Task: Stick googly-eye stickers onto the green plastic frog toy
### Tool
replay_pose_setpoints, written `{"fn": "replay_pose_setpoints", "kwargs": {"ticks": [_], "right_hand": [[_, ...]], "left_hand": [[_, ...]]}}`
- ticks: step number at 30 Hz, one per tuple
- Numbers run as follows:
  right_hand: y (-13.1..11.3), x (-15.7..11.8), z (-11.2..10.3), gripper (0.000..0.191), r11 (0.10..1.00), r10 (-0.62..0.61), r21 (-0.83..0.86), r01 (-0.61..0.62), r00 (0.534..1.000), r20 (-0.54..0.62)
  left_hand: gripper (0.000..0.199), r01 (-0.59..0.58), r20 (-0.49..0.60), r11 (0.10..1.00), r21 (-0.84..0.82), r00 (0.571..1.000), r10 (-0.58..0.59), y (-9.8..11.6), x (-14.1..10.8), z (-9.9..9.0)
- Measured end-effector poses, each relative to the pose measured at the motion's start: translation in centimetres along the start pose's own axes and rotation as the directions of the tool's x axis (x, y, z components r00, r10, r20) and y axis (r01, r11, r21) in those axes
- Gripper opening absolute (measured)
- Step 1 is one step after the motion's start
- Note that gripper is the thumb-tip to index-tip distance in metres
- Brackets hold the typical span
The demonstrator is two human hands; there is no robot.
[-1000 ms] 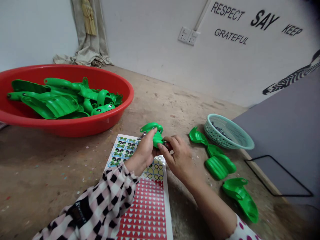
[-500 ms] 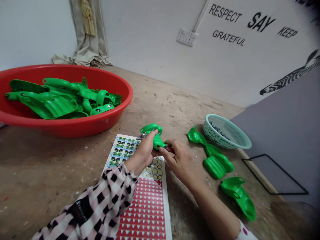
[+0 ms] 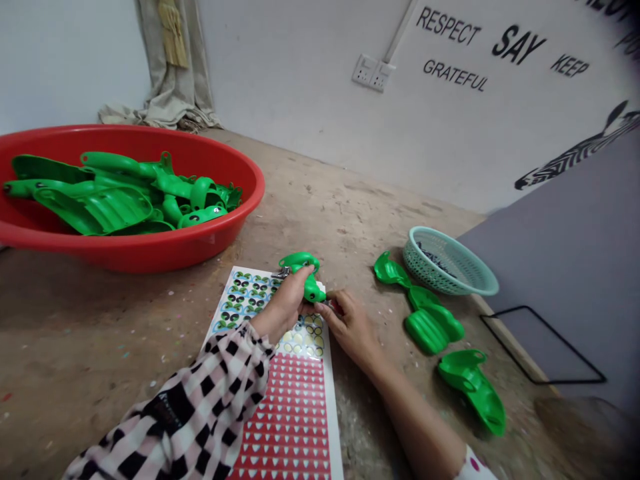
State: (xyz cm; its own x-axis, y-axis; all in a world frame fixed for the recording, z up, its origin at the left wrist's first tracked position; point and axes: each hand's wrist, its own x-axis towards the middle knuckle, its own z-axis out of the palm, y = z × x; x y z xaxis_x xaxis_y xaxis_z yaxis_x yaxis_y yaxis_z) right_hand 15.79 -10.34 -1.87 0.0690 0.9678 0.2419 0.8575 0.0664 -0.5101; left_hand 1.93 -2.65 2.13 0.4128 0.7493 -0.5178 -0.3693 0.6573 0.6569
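Note:
My left hand (image 3: 289, 295) is closed around a green plastic part (image 3: 314, 291) with rounded ends, held above the upper part of a sticker sheet (image 3: 287, 407). Close to the part's near end, my right hand (image 3: 350, 323) pinches a small red thing, mostly hidden by the fingers; its kind does not show. The sheet carries rows of green-and-black eye shapes, pale round stickers and a red field with white tooth-like marks. At its top edge a metal clip (image 3: 283, 272) shows beside the part.
At left stands a red basin (image 3: 200, 250) holding several green plastic parts (image 3: 120, 207). To the right, more green parts (image 3: 433, 330) lie on the table (image 3: 325, 193), by a pale green basket (image 3: 453, 267) with small dark pieces. A black wire frame (image 3: 545, 343) is farther right.
The green part has tilted a little and sits slightly lower in my left hand. My right hand has shifted slightly down and left, still at its near end. The view has moved slightly.

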Motion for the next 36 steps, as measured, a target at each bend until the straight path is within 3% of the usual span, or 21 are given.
{"fn": "replay_pose_setpoints", "kwargs": {"ticks": [17,36], "right_hand": [[0.49,-0.19,0.36,0.041,0.985,0.073,0.151,-0.085,0.994,0.083],[0.36,-0.22,0.35,0.038,0.994,0.051,0.093,-0.060,0.995,0.091]], "left_hand": [[0.022,0.036,0.033,0.999,0.026,0.999,-0.037,-0.24,0.31,-0.36],[0.019,0.050,0.034,0.995,0.090,0.998,-0.053,-0.25,0.40,-0.69]]}}
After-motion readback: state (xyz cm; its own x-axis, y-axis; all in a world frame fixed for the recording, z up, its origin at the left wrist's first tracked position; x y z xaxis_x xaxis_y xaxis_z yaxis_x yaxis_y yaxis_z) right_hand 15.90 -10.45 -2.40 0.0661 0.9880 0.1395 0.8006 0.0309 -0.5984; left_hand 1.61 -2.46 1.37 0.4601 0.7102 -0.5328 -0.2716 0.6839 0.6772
